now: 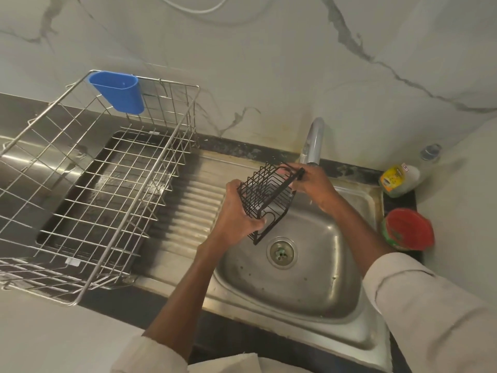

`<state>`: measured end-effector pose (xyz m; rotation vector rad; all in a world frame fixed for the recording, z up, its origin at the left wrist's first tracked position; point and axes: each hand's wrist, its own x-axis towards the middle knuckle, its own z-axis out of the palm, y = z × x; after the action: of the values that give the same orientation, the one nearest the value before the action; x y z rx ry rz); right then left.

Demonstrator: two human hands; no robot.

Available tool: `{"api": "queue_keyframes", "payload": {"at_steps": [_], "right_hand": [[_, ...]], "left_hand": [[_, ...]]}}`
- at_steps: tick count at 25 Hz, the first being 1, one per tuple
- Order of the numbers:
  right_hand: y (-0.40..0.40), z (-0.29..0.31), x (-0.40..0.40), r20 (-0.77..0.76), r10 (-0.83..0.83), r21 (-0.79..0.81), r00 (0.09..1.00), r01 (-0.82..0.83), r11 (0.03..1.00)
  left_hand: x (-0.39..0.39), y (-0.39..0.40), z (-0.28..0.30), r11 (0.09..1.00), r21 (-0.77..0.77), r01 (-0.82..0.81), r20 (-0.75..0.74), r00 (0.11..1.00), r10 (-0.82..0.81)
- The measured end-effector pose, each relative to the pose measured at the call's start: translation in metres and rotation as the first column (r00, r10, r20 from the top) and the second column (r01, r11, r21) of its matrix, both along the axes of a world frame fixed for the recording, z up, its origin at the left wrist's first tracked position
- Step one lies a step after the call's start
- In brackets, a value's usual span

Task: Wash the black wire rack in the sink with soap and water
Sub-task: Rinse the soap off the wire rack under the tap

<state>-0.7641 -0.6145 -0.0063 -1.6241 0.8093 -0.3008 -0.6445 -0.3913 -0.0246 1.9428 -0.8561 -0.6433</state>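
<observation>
Marble-veined wall behind; dark desk point(113, 300) carrying steel dish rack point(88, 189) at left. We hold the black wire rack point(265, 199) tilted over the sink point(349, 297), below the tap point(313, 142). Left hand point(238, 211) fingers curl round its lower edge; right hand point(312, 181) fingers pinch its top corner. No suds or running water visible: washing judged barely begun. Soap tub point(407, 228) at right.

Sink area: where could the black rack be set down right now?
The sink basin around the drain is bare, as is the ribbed drainboard between basin and dish basket. The right ledge is crowded by the red-lidded tub and bottle.
</observation>
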Motion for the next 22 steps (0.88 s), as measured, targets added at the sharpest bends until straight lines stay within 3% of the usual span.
{"api": "queue_keyframes", "payload": {"at_steps": [12,16,19,22], "right_hand": [[0.017,0.006,-0.078,0.051,-0.202,0.014,0.978,0.202,0.979],[0.028,0.000,-0.091,0.130,-0.361,0.262,0.924,0.319,0.911],[0.029,-0.011,-0.097,-0.022,-0.425,0.349,0.905,0.406,0.845],[0.038,-0.013,-0.104,-0.139,-0.365,0.591,0.921,0.373,0.715]], "left_hand": [[-0.025,0.000,0.003,0.990,-0.028,0.137,0.036,0.990,-0.136],[-0.030,0.008,0.004,0.987,-0.068,0.144,0.063,0.988,-0.140],[-0.034,0.015,0.002,0.979,-0.087,0.184,0.123,0.977,-0.173],[-0.041,0.024,0.003,0.963,-0.070,0.260,0.154,0.957,-0.247]]}}
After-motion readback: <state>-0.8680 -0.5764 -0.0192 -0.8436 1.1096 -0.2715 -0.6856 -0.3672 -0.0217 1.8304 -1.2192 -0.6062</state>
